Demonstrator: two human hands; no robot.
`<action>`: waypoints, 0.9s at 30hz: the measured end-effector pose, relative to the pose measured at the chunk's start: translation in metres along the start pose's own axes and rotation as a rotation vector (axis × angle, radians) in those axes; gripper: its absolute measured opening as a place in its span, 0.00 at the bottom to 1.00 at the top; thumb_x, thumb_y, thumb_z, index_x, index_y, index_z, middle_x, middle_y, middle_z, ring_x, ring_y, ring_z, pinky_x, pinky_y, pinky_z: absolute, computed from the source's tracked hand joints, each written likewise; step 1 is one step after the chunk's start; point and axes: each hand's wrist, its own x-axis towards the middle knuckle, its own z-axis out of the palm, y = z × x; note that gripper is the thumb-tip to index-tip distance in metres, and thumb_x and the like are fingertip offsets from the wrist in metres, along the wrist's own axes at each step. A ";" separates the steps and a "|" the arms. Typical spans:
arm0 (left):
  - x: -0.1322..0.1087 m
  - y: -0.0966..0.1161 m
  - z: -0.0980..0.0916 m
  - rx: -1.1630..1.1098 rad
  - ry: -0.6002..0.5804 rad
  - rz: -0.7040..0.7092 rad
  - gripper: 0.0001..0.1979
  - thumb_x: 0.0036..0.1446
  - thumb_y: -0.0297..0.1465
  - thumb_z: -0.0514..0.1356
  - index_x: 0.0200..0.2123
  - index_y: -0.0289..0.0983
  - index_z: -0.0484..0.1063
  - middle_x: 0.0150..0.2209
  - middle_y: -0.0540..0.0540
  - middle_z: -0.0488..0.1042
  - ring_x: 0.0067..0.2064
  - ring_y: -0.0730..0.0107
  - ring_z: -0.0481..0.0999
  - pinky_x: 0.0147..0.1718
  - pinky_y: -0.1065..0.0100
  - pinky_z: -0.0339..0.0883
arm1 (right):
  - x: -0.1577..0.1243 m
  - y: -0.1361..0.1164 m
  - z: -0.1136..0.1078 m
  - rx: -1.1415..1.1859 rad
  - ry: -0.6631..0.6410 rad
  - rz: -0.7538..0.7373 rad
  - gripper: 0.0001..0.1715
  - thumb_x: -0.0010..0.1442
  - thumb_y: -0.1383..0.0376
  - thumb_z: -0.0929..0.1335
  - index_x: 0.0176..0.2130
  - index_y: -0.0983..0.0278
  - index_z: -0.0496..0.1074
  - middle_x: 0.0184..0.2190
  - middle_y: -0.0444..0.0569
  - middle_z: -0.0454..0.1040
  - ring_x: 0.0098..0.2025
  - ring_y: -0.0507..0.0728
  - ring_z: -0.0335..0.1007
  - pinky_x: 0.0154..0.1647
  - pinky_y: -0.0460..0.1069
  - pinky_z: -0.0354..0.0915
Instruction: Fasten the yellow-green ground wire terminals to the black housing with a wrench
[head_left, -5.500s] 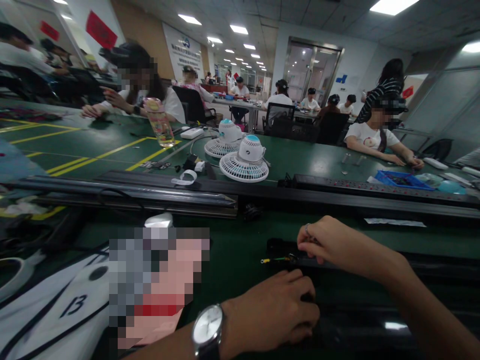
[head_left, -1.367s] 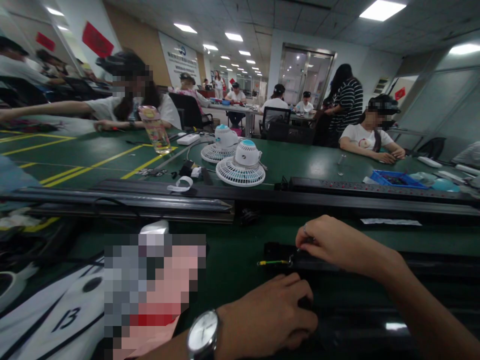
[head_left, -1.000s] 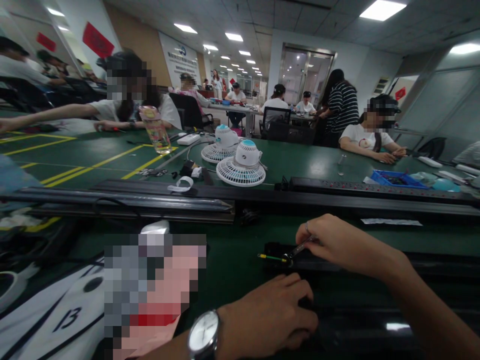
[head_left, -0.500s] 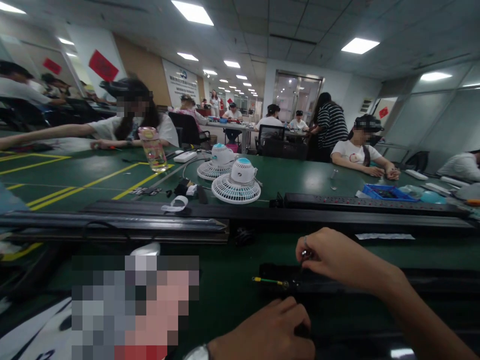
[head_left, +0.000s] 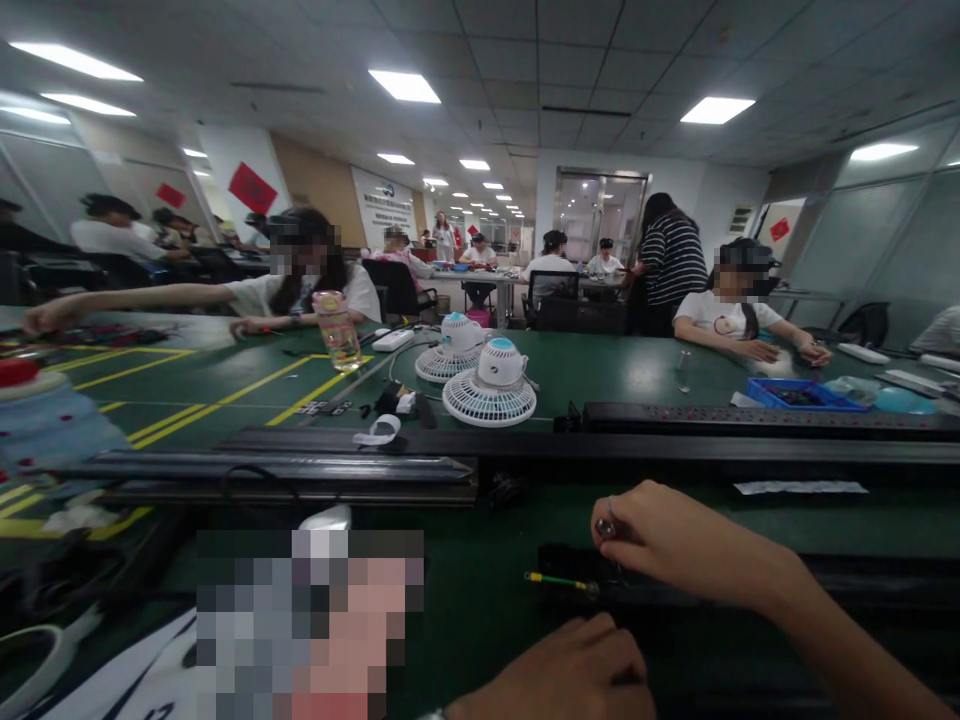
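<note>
My right hand (head_left: pixel 667 540) is closed around the handle of a small screwdriver (head_left: pixel 604 526), held upright over the end of a long black strip (head_left: pixel 862 580) lying on the green table. A yellow-green wire (head_left: pixel 559 581) sticks out to the left of that end. My left hand (head_left: pixel 570 670) rests at the bottom edge, fingers curled down on the near black part; what lies under it is hidden.
A black rail (head_left: pixel 300 465) and a black power strip (head_left: pixel 750 418) cross the table ahead. Behind them stand two small white fans (head_left: pixel 489 385), a bottle (head_left: pixel 337 332) and a blue tray (head_left: pixel 795 396). People sit across the table (head_left: pixel 600 365) and farther back.
The camera has tilted up, so my hands sit lower in view and my watch has left it. My right hand turned the screwdriver from slanted to upright.
</note>
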 end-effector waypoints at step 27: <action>0.004 0.012 -0.015 -0.245 -0.051 -0.130 0.05 0.62 0.33 0.66 0.40 0.39 0.75 0.50 0.46 0.72 0.50 0.62 0.70 0.48 0.63 0.66 | -0.005 0.014 -0.008 -0.036 -0.022 0.009 0.09 0.62 0.64 0.69 0.34 0.63 0.79 0.28 0.44 0.79 0.30 0.53 0.73 0.29 0.47 0.58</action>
